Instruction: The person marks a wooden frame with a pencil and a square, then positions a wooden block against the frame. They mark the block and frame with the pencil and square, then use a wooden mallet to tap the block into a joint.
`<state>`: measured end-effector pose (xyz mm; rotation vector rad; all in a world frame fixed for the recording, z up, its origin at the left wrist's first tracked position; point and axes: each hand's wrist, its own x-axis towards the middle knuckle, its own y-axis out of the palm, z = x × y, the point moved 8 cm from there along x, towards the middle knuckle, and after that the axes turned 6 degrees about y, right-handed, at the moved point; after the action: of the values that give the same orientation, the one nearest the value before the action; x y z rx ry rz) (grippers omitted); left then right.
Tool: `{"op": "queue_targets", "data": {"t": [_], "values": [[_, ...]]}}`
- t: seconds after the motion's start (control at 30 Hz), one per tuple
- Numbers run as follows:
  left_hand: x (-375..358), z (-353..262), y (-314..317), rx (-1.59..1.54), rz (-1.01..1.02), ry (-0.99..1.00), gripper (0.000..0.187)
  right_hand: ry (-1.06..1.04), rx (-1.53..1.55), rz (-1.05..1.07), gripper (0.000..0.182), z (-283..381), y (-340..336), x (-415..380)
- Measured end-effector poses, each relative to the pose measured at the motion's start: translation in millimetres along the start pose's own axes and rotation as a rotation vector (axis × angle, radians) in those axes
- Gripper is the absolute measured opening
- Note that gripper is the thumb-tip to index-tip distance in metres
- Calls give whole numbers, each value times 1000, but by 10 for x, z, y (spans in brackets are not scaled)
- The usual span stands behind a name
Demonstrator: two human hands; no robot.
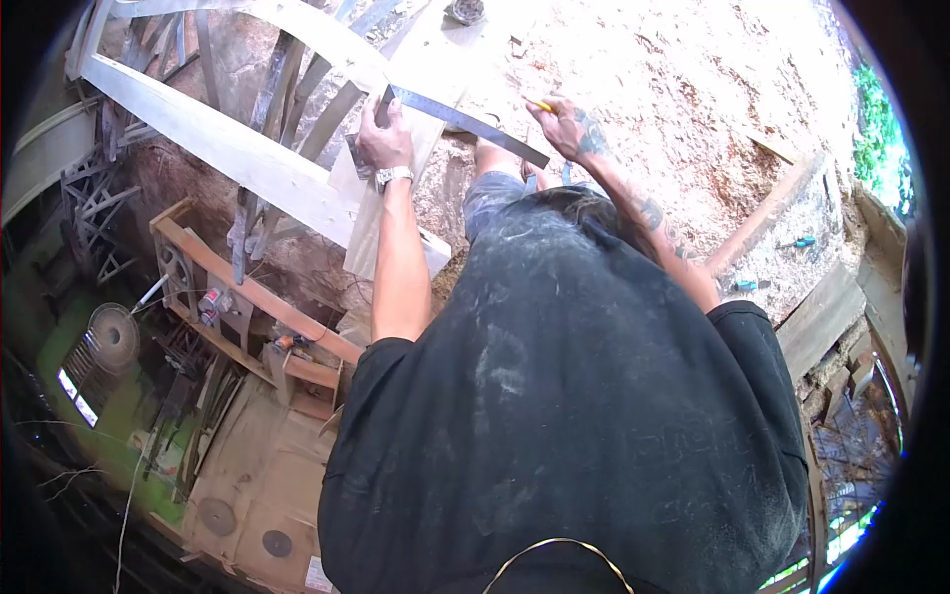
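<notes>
My left hand [384,142], with a watch on its wrist, grips the dark stock end of a metal square [465,123] against a pale wooden board [421,134]. The square's long blade reaches out to the right, past the board's edge, its far end near my knees. My right hand [561,127] is raised to the right of the blade, apart from it. Its fingers are closed round a yellow pencil [539,105]. A long pale wooden piece [228,139] runs beneath or beside the board at the left; their exact contact is unclear.
Wood shavings [673,109] cover the bright ground ahead and to the right. Left stand a curved wooden frame [257,287] and a round fan [115,338]. Two blue-handled tools [804,242] [746,286] lie at the right, near a plank [821,312].
</notes>
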<state>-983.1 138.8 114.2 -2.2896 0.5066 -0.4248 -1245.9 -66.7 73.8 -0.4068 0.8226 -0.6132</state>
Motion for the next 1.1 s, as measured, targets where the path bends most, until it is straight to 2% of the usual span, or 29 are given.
{"op": "queue_targets", "data": {"t": [0.07,0.1,0.2,0.3,0.4,0.43,0.53,0.57,0.7,1.0,1.1], "values": [[-2,-9,8,-35,14,-15,32,2,-5,42,44,165,-106,9],[-4,-6,12,-40,0,5,32,-106,-15,-19,46,307,-164,-1],[-11,4,29,-55,-29,23,30,-76,25,1,50,426,-204,19],[-15,-7,49,-75,-68,67,31,-315,360,-112,52,623,-190,-6],[-32,68,97,-86,-82,82,32,-271,335,-31,51,672,-97,47],[-32,74,92,-49,-101,106,32,-350,409,-65,46,713,-61,41],[-30,110,105,-65,-95,92,32,-411,607,28,43,810,157,93],[-31,96,97,-61,-102,103,32,-465,558,38,39,849,194,99],[-36,-14,54,-60,-119,123,31,-457,451,85,35,1066,165,-42],[-42,-17,76,-75,-127,140,27,-451,349,98,39,904,373,5],[-48,20,76,-57,-90,94,27,-258,323,75,44,666,476,130]]}}
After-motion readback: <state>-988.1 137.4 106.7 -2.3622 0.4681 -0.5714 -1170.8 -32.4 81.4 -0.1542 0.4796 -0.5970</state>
